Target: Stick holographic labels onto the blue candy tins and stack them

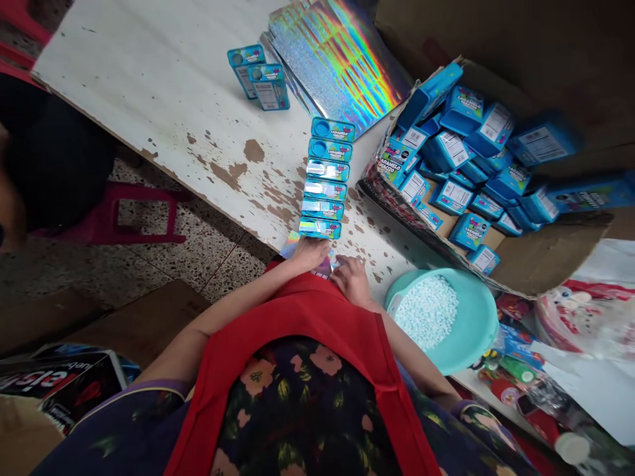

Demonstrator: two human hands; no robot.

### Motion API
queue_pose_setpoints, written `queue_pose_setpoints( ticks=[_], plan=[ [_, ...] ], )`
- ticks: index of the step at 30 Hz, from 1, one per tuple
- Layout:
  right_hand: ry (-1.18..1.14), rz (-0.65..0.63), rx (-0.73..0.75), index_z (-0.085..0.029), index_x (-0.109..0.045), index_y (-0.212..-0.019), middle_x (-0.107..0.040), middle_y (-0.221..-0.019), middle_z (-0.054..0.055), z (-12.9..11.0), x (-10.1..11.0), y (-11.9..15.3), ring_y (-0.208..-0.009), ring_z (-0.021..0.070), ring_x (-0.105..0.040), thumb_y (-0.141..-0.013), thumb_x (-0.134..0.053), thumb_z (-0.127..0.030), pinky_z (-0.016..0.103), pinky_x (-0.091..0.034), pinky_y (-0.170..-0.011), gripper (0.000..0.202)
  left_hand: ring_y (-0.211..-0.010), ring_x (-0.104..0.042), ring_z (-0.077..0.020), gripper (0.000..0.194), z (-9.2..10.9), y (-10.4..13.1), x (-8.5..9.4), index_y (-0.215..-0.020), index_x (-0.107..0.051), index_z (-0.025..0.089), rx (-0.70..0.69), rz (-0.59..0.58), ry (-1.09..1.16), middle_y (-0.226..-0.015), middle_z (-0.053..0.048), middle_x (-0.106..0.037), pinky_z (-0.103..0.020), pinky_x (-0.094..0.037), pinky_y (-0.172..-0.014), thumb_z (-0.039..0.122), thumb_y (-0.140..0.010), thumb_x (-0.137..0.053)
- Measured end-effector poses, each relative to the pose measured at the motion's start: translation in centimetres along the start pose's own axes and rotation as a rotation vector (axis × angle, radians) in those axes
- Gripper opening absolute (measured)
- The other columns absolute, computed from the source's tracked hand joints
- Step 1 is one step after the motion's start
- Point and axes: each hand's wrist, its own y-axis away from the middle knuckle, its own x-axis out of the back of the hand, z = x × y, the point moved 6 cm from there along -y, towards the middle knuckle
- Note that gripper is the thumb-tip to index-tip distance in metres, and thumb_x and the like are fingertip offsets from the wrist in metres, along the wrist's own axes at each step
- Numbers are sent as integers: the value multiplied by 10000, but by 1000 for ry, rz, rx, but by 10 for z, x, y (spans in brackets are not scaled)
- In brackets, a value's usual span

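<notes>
At the table's near edge, my left hand presses closed on a small shiny holographic sheet. Bent fingers of my right hand pinch the right side of that sheet; its lower part is hidden by my red apron. Just beyond my hands runs a column of small blue candy boxes lettered "Caramelo Macizo". The nearer ones carry shiny strips over their round windows, while the two farthest show bare round recesses.
Two blue boxes stand upright farther back, beside stacked holographic sheets. On the right are a cardboard carton full of blue boxes and a turquoise basin with small white pieces. A pink stool and a person's arm are at left.
</notes>
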Motion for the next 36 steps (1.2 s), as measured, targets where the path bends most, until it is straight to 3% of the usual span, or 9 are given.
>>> queue_pose_setpoints(
  ticks=[5,10,13,16,21,24,27,30,36],
  plan=[
    [-242,123,-140,-231,-613,-754,-667,-810,53,-1,26,-1,-845,229,-591,-868,-599,-305,374,-465,-818,137,-943,-611,-294,307,-1,5,2,-882,-665,109,21,28,59,-939,-169,-678,-404,-418,-816,241,-939,-394],
    [-590,277,-265,-219,-594,-730,-625,-709,-8,-12,76,4,-700,165,-578,-805,-683,-383,315,-475,-718,201,-1125,-577,-205,344,24,38,34,-1202,-573,173,-116,63,615,-1207,-88,-645,-327,-434,-962,315,-956,-379],
    [-723,269,-282,-222,-604,-711,-619,-681,-23,-23,99,4,-674,160,-576,-756,-731,-390,317,-478,-689,216,-819,-642,-162,234,40,56,56,-1013,-606,204,-71,-44,838,-845,-13,-694,-283,-489,-807,352,-917,-451],
    [-768,363,-308,-235,-616,-717,-631,-703,-18,-34,116,-5,-686,177,-581,-742,-746,-383,349,-484,-694,198,-600,-576,-145,223,44,65,88,-873,-601,213,26,-16,823,-617,25,-581,-284,-467,-654,356,-922,-436],
    [-744,592,-163,-205,-628,-758,-618,-875,28,-63,143,-62,-852,178,-586,-775,-707,-358,327,-509,-725,174,-566,-528,-126,251,12,54,163,-1107,-537,200,75,234,754,-641,37,-555,-254,-417,-551,336,-919,-440],
    [-631,678,-89,-199,-622,-735,-552,-990,49,-73,160,-117,-1022,198,-536,-765,-694,-368,347,-508,-802,186,-549,-497,-104,219,-24,30,205,-1086,-484,186,35,376,712,-622,53,-511,-229,-398,-550,280,-889,-461],
    [-532,688,-64,-196,-611,-736,-511,-960,36,-69,168,-168,-1052,207,-495,-766,-681,-364,451,-430,-961,185,-552,-471,-91,177,-54,1,230,-1034,-479,181,-16,459,669,-613,60,-463,-226,-380,-573,235,-866,-476],
    [-479,713,-96,-179,-579,-723,-477,-982,40,-54,164,-199,-1068,212,-465,-744,-691,-318,478,-358,-1022,180,-539,-439,-84,156,-72,-23,233,-989,-464,184,-5,467,726,-600,66,-431,-220,-353,-559,196,-837,-497],
    [-540,713,-271,-187,-487,-816,-469,-925,3,-29,148,-214,-893,156,-472,-654,-763,-283,364,-419,-900,334,-422,-321,-71,67,-74,-51,199,-939,-395,209,104,369,1048,-517,101,-332,-206,-264,-475,199,-881,-427]
  ],
)
